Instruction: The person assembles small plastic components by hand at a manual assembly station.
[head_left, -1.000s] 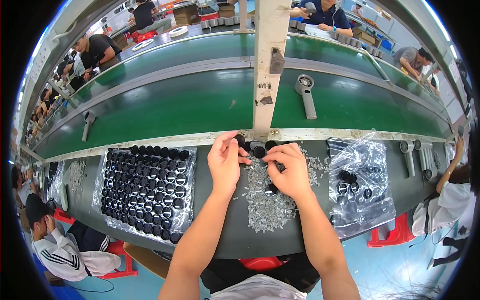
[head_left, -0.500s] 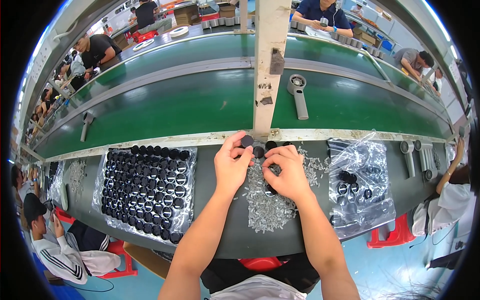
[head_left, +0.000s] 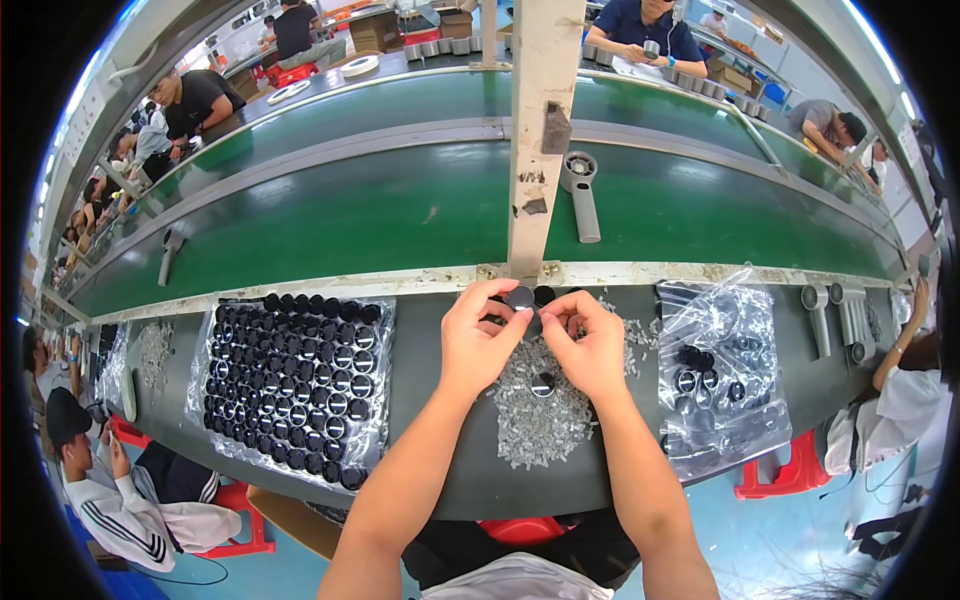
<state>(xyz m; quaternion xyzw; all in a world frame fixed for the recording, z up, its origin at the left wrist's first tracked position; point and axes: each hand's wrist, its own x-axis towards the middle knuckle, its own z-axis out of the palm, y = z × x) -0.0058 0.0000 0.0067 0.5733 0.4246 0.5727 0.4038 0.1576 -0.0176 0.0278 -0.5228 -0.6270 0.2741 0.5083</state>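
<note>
My left hand point(head_left: 482, 335) pinches a round black cap point(head_left: 520, 297) between thumb and fingers, above the far end of a pile of small translucent pieces point(head_left: 540, 430). Close beside it, my right hand point(head_left: 583, 340) has thumb and forefinger pressed together by the cap's right side. Whatever sits in that pinch is too small to make out. Just behind the hands lies a second black cap point(head_left: 544, 295). One more black disc point(head_left: 543, 384) rests on the pile, between my wrists.
Rows of black caps point(head_left: 290, 385) cover a clear plastic bag at left. A plastic bag point(head_left: 725, 420) with several black rings lies at right. Behind a white post point(head_left: 530, 200) runs a green conveyor point(head_left: 400, 215) carrying a grey handheld fan point(head_left: 582, 195). More fans point(head_left: 850, 315) lie far right. Co-workers sit around.
My left hand has shifted right with the cap, and my right hand has closed in beside it. The disc on the pile is now uncovered. The conveyor's fan has moved slightly left.
</note>
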